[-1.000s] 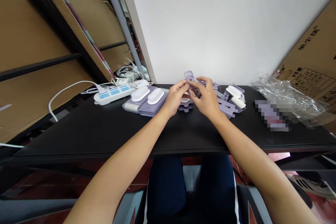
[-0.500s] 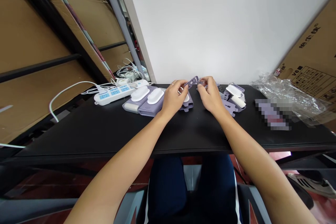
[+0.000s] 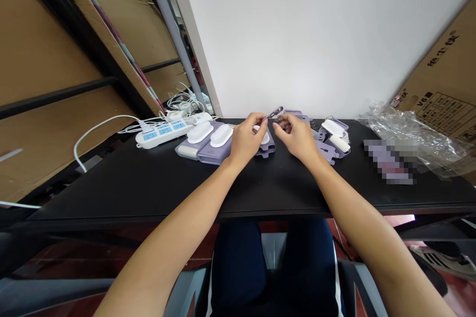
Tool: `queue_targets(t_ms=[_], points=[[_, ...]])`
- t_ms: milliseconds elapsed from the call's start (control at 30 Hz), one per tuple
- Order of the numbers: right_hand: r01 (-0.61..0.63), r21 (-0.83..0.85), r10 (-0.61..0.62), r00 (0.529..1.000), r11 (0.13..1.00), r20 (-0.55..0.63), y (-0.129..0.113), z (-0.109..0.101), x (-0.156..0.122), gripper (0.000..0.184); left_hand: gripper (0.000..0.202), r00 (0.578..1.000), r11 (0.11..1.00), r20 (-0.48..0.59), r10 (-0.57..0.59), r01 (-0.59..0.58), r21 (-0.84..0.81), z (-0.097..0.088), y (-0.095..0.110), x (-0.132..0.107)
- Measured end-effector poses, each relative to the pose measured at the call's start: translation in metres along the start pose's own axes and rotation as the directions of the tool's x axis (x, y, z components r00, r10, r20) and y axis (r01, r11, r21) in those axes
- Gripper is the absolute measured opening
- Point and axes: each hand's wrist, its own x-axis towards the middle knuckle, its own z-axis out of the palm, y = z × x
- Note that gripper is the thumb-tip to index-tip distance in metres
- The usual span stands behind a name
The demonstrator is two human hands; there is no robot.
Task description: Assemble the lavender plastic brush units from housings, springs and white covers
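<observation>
My left hand (image 3: 247, 136) is closed in a pinch on a small purple-grey piece with holes (image 3: 275, 112), held tilted above the black table. Close by on the right, my right hand (image 3: 295, 133) has its thumb and fingers curled together near that piece. Something thin and dark shows at its fingertips, too small to make out. Under and beside my left hand lie flat purple boxes (image 3: 213, 154) with white oval pieces (image 3: 221, 135) on top. Beyond my right hand are purple cut-out card pieces (image 3: 326, 151) and white oblong parts (image 3: 339, 143).
A white power strip (image 3: 161, 134) with cables lies at the left. Crumpled clear plastic (image 3: 409, 126) and a blurred purple packet (image 3: 388, 162) are at the right. A large cardboard box (image 3: 446, 84) leans behind them, and a white wall (image 3: 297, 34) rises at the back.
My right hand's fingers have shifted slightly left and lower, and a ring-like thing seen at them earlier is less visible. The holed piece in my left hand has tilted edge-on.
</observation>
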Motion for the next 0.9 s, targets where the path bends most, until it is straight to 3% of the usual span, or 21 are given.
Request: queue_targets(t_ms=[367,667,900], points=[[0.0,-0.011,0.001,1.0,1.0,0.025,-0.004,-0.003,0.0,0.021,0.025,0.998,0.996,0.062,-0.016,0.01,0.083,0.0,0.0,-0.002],[0.018,-0.106,-0.011,0.998,0.994,0.063,-0.003,-0.003,-0.001,0.021,0.033,0.992,0.982,0.112,0.056,-0.075,0.171,-0.001,-0.005,-0.002],[0.012,-0.1,-0.006,0.998,0.995,0.07,-0.005,-0.004,-0.001,0.02,0.029,0.986,0.968,0.082,0.147,-0.16,0.193,0.001,-0.012,-0.001]])
